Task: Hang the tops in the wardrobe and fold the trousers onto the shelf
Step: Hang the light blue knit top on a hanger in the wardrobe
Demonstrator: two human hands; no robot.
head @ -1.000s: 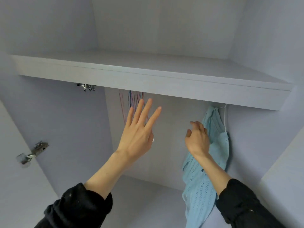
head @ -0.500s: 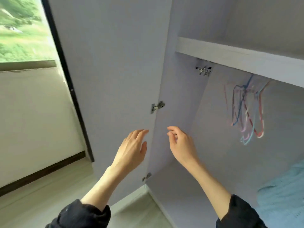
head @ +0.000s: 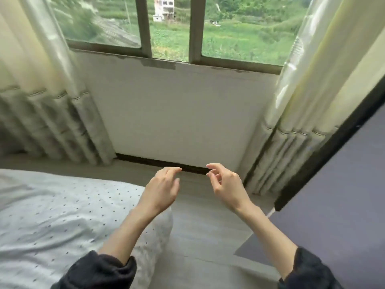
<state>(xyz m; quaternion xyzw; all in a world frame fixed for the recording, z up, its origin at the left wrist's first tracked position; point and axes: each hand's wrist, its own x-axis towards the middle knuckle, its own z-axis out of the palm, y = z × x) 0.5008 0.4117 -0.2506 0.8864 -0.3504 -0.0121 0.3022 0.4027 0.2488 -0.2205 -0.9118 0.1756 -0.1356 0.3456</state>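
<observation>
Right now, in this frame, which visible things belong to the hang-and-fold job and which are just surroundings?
Job-related:
- left hand, empty, fingers loosely curled
- right hand, empty, fingers loosely curled
- grey-lilac wardrobe door panel at right
No tops or trousers are in view.

Just surroundings:
- white dotted bed sheet
- cream pleated curtains
- dark-framed window
- pale wooden floor
</observation>
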